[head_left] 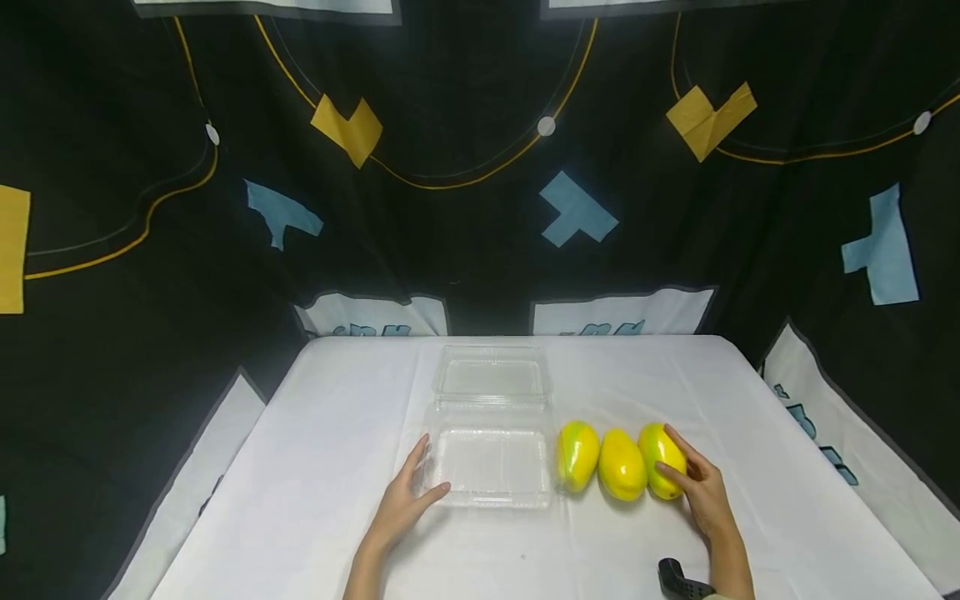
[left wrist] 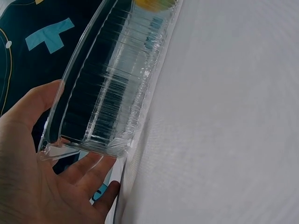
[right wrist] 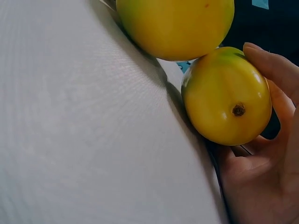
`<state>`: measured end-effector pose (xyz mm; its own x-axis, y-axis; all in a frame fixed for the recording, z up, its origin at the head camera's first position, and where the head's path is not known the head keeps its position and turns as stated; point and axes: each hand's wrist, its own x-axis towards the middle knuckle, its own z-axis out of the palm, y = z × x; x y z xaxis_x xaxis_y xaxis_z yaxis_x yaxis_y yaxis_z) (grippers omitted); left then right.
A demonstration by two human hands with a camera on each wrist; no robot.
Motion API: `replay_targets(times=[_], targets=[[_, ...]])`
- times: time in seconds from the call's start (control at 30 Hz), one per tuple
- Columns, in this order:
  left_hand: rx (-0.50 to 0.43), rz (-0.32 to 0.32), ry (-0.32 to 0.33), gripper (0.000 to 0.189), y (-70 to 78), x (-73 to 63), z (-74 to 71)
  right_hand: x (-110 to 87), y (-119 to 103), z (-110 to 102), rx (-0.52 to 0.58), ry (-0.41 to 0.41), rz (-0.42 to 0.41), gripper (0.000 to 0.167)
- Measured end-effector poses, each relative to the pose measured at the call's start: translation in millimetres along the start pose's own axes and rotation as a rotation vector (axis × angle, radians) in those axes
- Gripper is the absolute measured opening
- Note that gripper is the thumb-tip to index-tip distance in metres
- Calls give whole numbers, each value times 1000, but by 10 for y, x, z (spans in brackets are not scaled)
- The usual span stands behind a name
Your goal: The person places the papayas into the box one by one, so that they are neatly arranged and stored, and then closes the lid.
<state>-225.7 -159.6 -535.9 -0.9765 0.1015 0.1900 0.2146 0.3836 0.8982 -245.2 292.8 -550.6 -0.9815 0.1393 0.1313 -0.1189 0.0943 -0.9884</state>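
A clear plastic clamshell container lies on the table with its lid folded back, away from me. My left hand holds the container by its left side; in the left wrist view the thumb lies along the rim while other fingers curl near the corner. To the container's right stand three yellow mangoes in a row: a left mango, a middle mango and a right mango. My right hand grips the right mango between thumb and fingers. In the right wrist view its stem end shows.
A white cloth covers the table. Behind it hangs a dark curtain with blue and yellow patches. A black strap sits at my right wrist.
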Motion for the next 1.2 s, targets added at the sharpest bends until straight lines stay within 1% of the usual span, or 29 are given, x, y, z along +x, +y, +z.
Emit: replay_targets(times=[0.23,0.37,0.6,0.7,0.8,0.93,1.03,1.2], targets=[[-17,9,-13,84,-5,-8,-12,-33,-27,7,-53,34,33,62],[-15,8,-23,86,4,-6,-15,-43,-32,0,-75,37,34,61],[22,-12,-22,90,3,-11,-23,-51,-51,-5,-93,45,23,61],[24,-24,-21,91,8,-8,-29,-50,-59,-14,-133,54,37,60],[25,-34,-16,92,10,1,-34,-42,-80,-24,-151,67,59,59],[23,-37,-14,93,6,6,-33,-35,-93,-44,-141,108,72,59],[17,-38,-20,93,3,3,-33,-41,-95,-57,-137,139,59,59],[10,-36,-32,94,-9,-4,-34,-48,-130,-49,-113,162,30,58]])
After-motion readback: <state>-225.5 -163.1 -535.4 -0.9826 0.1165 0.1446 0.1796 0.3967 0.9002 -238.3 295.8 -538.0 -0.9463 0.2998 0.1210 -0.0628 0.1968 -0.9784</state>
